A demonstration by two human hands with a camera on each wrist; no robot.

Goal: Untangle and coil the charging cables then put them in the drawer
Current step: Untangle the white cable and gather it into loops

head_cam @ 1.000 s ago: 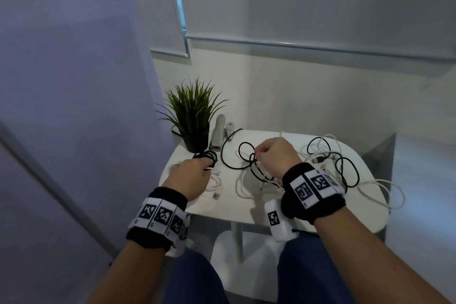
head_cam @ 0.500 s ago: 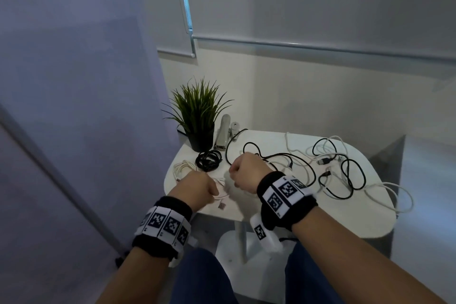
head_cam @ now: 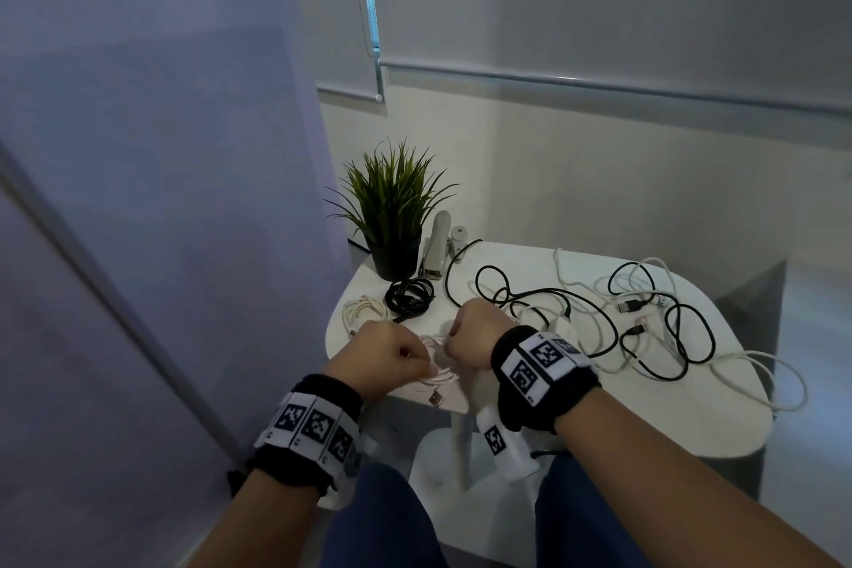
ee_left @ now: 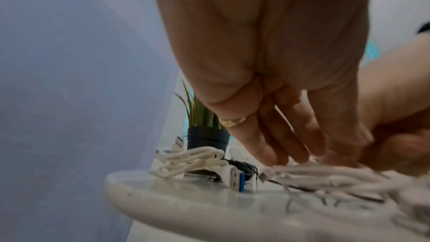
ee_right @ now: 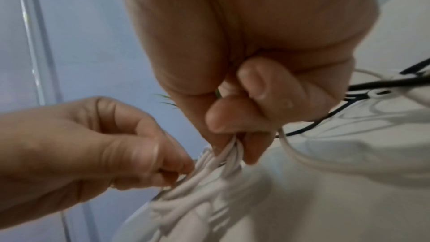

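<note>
A pale white cable (head_cam: pixel 439 377), bunched in loops, lies at the front left edge of the white table (head_cam: pixel 622 406). My left hand (head_cam: pixel 422 365) pinches its left side between thumb and fingertips (ee_right: pixel 184 169). My right hand (head_cam: pixel 456 344) grips the same loops (ee_right: pixel 229 149) from above, with the other fingers curled in. A coiled black cable (head_cam: pixel 410 296) and a coiled white cable (head_cam: pixel 364 313) lie just behind the hands. A tangle of black and white cables (head_cam: pixel 645 318) spreads over the table's right half. No drawer is in view.
A potted plant (head_cam: pixel 395 217) and a grey stapler-like object (head_cam: pixel 437 251) stand at the back left of the table. One white cable (head_cam: pixel 779 383) hangs over the right edge. A wall is close on the left, and my knees are under the front edge.
My right hand let go of the black cable and came left and toward me. My left hand drew back from the black coil. Both now hold the pale cable.
</note>
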